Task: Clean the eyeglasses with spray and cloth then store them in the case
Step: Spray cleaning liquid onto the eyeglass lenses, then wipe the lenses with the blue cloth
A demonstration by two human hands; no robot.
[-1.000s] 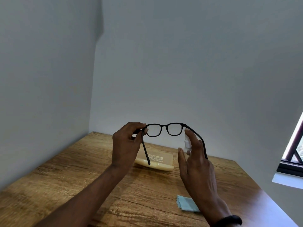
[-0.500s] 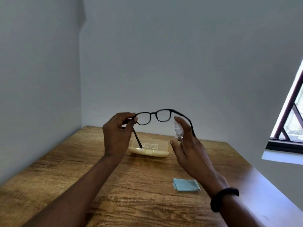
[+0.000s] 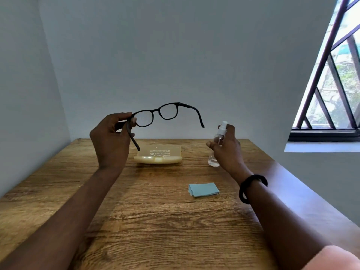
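Black-framed eyeglasses (image 3: 165, 112) with both temples unfolded hang in the air above the wooden table (image 3: 155, 221). My left hand (image 3: 111, 139) pinches them at the left hinge. My right hand (image 3: 227, 148) grips a small clear spray bottle (image 3: 219, 141) with a white nozzle, to the right of the glasses and apart from them. A closed cream glasses case (image 3: 158, 155) lies on the table behind the glasses. A folded light-blue cloth (image 3: 203, 189) lies nearer to me, right of centre.
Grey walls close off the table at the back and on the left. A barred window (image 3: 331, 84) with a white sill is at the right. The table's right edge runs diagonally under my right forearm.
My right hand has let go of the right temple and moved right and down with the spray bottle. The glasses now hang from my left hand alone. The view has shifted right.
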